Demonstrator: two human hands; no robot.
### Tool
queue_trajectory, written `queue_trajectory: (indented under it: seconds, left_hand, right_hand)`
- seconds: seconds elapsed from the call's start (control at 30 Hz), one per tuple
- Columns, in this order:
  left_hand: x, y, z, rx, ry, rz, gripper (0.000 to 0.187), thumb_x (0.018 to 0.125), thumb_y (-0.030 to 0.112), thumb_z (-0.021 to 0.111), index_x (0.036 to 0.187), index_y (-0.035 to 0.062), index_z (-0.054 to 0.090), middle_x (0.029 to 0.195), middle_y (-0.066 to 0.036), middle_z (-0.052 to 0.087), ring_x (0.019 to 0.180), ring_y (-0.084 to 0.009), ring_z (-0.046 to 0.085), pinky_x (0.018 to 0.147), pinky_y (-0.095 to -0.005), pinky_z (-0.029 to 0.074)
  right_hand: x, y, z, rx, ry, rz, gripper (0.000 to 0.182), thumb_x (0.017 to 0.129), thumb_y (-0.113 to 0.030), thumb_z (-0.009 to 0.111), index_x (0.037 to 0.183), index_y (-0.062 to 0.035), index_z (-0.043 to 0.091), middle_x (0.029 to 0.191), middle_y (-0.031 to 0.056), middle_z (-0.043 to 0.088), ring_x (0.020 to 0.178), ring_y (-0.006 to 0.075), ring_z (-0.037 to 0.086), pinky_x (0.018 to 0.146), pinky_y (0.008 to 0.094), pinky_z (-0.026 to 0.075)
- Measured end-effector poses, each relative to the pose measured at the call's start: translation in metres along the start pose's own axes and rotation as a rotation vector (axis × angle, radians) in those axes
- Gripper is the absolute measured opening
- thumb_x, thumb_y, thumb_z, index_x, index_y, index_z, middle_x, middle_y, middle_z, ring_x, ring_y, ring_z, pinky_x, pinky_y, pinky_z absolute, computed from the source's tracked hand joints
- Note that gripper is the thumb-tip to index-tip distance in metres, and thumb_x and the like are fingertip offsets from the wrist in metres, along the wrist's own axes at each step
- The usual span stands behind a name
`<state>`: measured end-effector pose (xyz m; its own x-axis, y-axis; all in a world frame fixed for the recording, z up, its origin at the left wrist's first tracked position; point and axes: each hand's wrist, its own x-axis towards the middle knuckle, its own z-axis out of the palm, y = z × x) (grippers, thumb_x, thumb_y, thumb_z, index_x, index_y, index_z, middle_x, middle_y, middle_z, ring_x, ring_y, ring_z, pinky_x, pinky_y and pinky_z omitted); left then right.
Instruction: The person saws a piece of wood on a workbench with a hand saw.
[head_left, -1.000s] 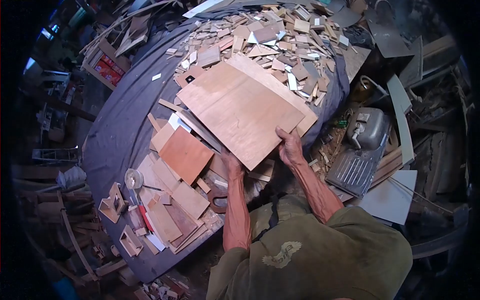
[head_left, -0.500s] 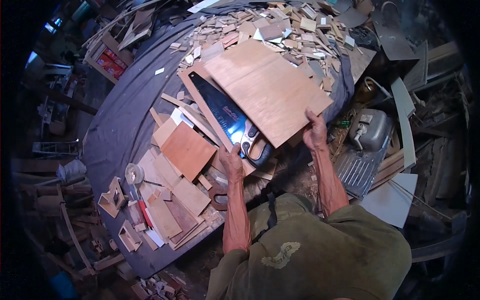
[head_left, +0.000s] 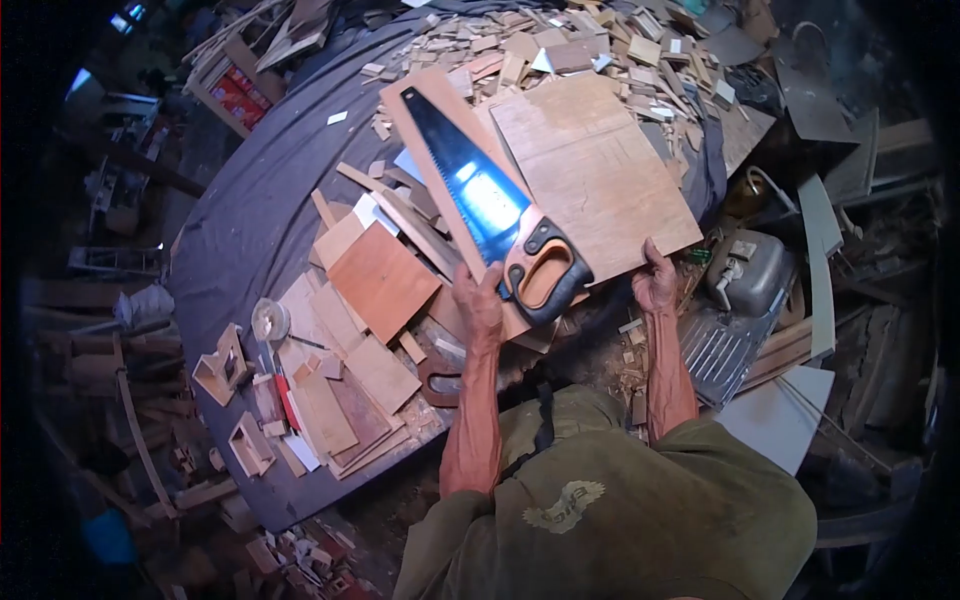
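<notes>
My left hand (head_left: 480, 305) is closed on the near end of a long board (head_left: 437, 84), with the thumb on top beside the saw handle. Flat on that board lies a handsaw (head_left: 480, 200), its shiny blade pointing away from me and its black and orange handle closest. My right hand (head_left: 655, 282) grips the near right corner of a square plywood panel (head_left: 595, 165), thumb above and fingers hidden below. The panel's left edge sits right beside the saw.
Small wood offcuts (head_left: 480, 45) are heaped at the far side of the dark cloth (head_left: 270, 190). On the left are a reddish wood square (head_left: 385, 283), a tape roll (head_left: 269, 320), small wooden frames (head_left: 252, 445) and another saw's brown handle (head_left: 437, 382). A metal sink (head_left: 752, 275) stands at right.
The plywood panel has shifted right and lowered, uncovering more of the saw and the long board. My right hand has moved right and slightly down with it.
</notes>
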<state>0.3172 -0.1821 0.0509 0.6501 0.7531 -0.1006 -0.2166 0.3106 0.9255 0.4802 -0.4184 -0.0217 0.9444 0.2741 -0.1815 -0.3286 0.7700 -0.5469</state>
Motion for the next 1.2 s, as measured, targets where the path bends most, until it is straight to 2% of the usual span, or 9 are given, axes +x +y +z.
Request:
queue_trajectory:
  seconds: [0.27,0.4,0.53,0.57,0.7,0.8,0.93,0.97,1.2]
  left_hand:
    - [0.017,-0.028,0.04,0.103,-0.017,0.019,0.026,0.085,0.005,0.067,0.108,-0.0053,0.06,0.098,-0.008,0.067,0.085,-0.0163,0.062,0.078,-0.0305,0.049]
    - [0.019,-0.031,0.05,0.268,0.002,0.004,0.027,0.083,0.008,0.069,0.104,-0.0069,0.061,0.098,-0.013,0.068,0.087,-0.0204,0.062,0.08,-0.0334,0.049]
    - [0.026,-0.059,0.052,0.294,0.014,0.009,0.028,0.082,0.011,0.069,0.101,-0.0074,0.061,0.095,-0.015,0.069,0.085,-0.0219,0.063,0.079,-0.034,0.049]
    - [0.026,-0.064,0.055,0.266,0.031,0.012,0.029,0.082,0.012,0.07,0.1,-0.0076,0.061,0.093,-0.015,0.069,0.083,-0.0222,0.063,0.078,-0.0346,0.049]
    - [0.025,-0.062,0.059,0.256,-0.01,0.012,0.026,0.085,0.01,0.068,0.104,-0.0069,0.062,0.095,-0.011,0.069,0.083,-0.017,0.061,0.076,-0.0312,0.049]
    - [0.027,-0.067,0.054,0.267,-0.032,0.048,0.025,0.083,0.01,0.068,0.099,-0.0068,0.059,0.09,-0.014,0.069,0.081,-0.0206,0.062,0.075,-0.0339,0.049]
    - [0.024,-0.065,0.053,0.303,-0.024,-0.034,0.033,0.083,0.013,0.07,0.106,-0.0085,0.06,0.095,-0.016,0.069,0.086,-0.0209,0.064,0.078,-0.0336,0.05]
    - [0.024,-0.064,0.053,0.309,-0.018,-0.064,0.035,0.083,0.015,0.071,0.106,-0.0088,0.059,0.096,-0.017,0.069,0.087,-0.0219,0.064,0.079,-0.0343,0.051]
    - [0.033,-0.068,0.064,0.717,-0.076,-0.151,0.047,0.089,0.034,0.066,0.107,-0.0098,0.065,0.1,-0.027,0.07,0.093,-0.0341,0.068,0.085,-0.0404,0.052]
  right_hand:
    - [-0.002,0.062,-0.013,0.096,-0.177,0.215,0.03,0.097,-0.009,0.058,0.125,0.0032,0.058,0.119,0.0104,0.067,0.11,0.025,0.066,0.095,0.0397,0.056]
    - [-0.018,0.058,0.006,0.015,-0.029,0.346,0.034,0.097,-0.023,0.053,0.122,-0.0015,0.06,0.116,0.0092,0.069,0.104,0.0238,0.068,0.096,0.0402,0.055]
    - [-0.028,0.03,0.002,-0.641,0.159,0.541,0.055,0.104,-0.046,0.038,0.122,0.003,0.057,0.116,0.0205,0.067,0.099,0.03,0.07,0.071,0.0421,0.061]
    - [-0.035,0.026,0.009,-0.72,0.193,0.56,0.065,0.104,-0.053,0.031,0.118,0.0052,0.056,0.103,0.0227,0.069,0.084,0.0314,0.071,0.059,0.0395,0.06]
    - [-0.04,0.006,0.02,-1.018,0.143,0.614,0.074,0.104,-0.058,0.022,0.117,0.0064,0.055,0.08,0.0171,0.07,0.063,0.0244,0.069,0.051,0.0306,0.054]
    - [-0.039,0.008,0.018,-0.883,0.246,0.336,0.073,0.104,-0.058,0.023,0.114,0.0061,0.057,0.082,0.0147,0.07,0.064,0.0236,0.069,0.055,0.029,0.054]
    - [-0.037,0.004,0.03,-0.759,0.076,0.266,0.056,0.102,-0.054,0.04,0.112,-0.0031,0.06,0.095,0.0103,0.066,0.076,0.0184,0.068,0.059,0.0309,0.056]
    - [-0.032,0.009,0.018,-0.756,0.108,0.296,0.045,0.099,-0.047,0.054,0.116,-0.0062,0.06,0.098,0.0091,0.064,0.082,0.016,0.065,0.063,0.0329,0.057]
    - [-0.015,0.021,0.009,-1.096,0.078,0.039,0.038,0.093,-0.041,0.068,0.104,-0.004,0.066,0.077,-0.0015,0.058,0.062,0.0095,0.054,0.052,0.0233,0.046]
